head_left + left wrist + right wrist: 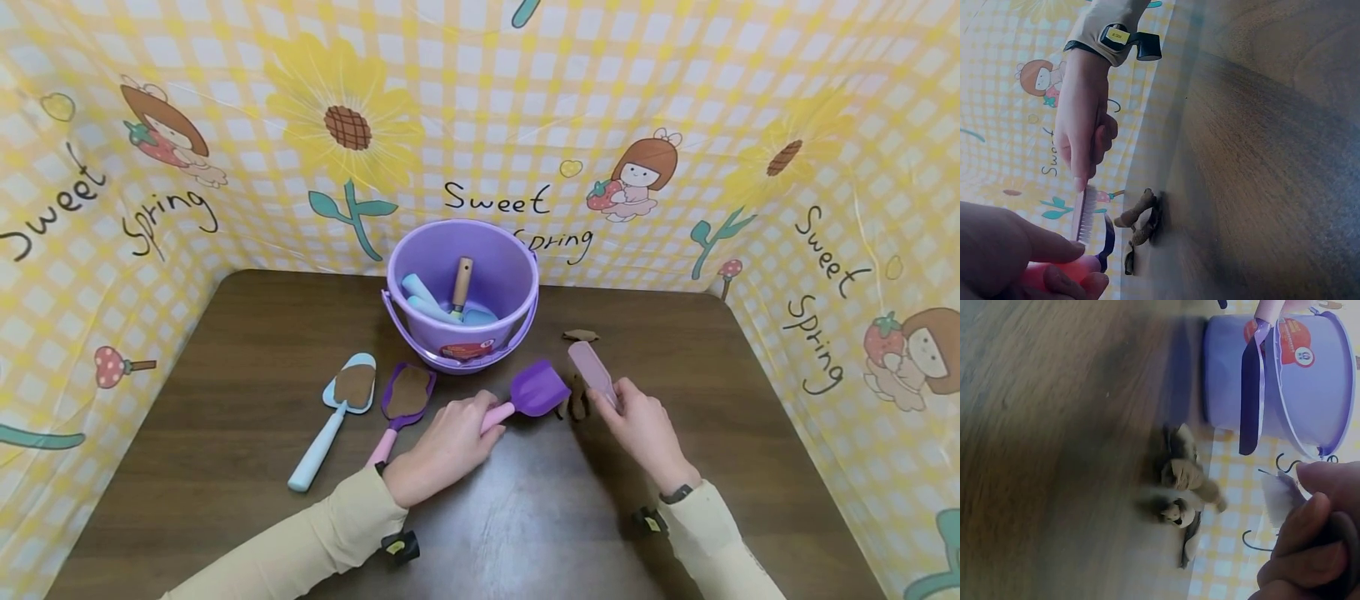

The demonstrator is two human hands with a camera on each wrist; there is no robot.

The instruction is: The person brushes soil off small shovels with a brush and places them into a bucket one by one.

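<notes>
My left hand [446,446] grips the pink handle of a small purple shovel [538,389]. Its blade is held just left of some curled brown pieces [577,402] lying on the table. In my right hand [647,433] is a pink brush [591,371], pinched at its near end; the left wrist view shows pale bristles [1087,215] along one side. The brush extends over the same brown pieces, which look like dry, rolled strips in the right wrist view. One more brown piece [581,335] lies farther back.
A purple bucket [427,250] at the back holds light blue tools and one with a wooden handle [462,279]. Left of my left hand lie a light blue shovel [318,446] and another purple shovel [390,427], each with brown material on its blade. Checked cloth walls surround the table.
</notes>
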